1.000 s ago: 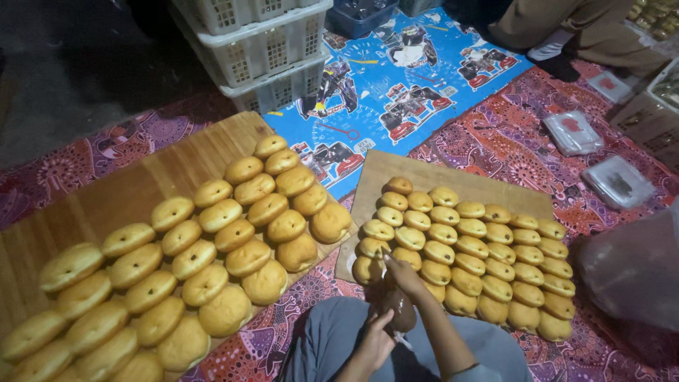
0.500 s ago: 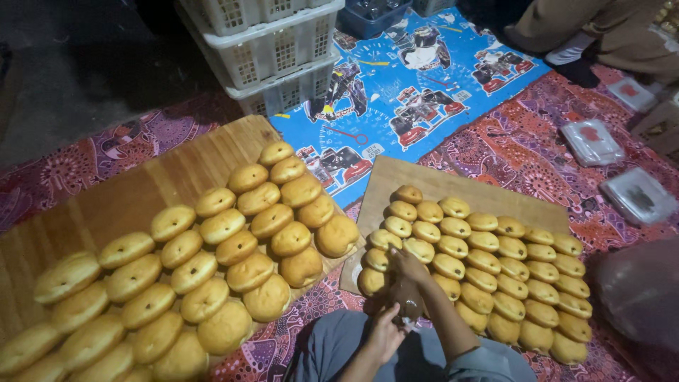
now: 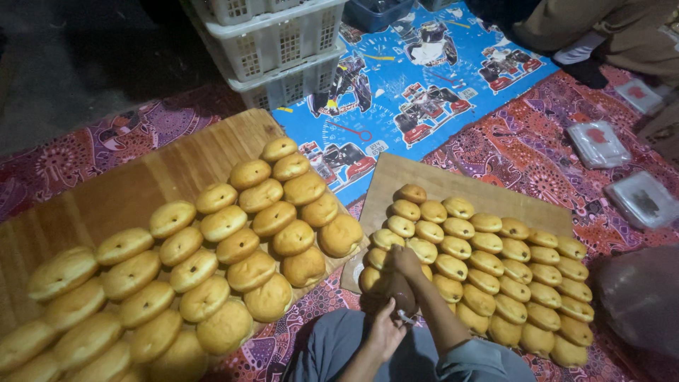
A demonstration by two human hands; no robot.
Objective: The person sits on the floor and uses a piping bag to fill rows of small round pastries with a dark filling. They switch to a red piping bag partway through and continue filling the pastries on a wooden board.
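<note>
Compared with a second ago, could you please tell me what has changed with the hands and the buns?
Little changed. The right hand stays over the near-left buns on the smaller board, and the left hand still grips the brown piping bag from below. The bag tip seems to have shifted slightly along the front row. Both boards and the filled buns on the large board kept their places; only the camera moved.

Patterned floor cloth (image 3: 537, 152) carries two wooden boards (image 3: 453, 185); blue printed mat (image 3: 417, 85); stacked crates (image 3: 283, 42).

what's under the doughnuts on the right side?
The right batch of doughnuts sits on a flat brown board laid over the red patterned cloth. The board's near edge is hidden by doughnuts and the person's hands.
</note>
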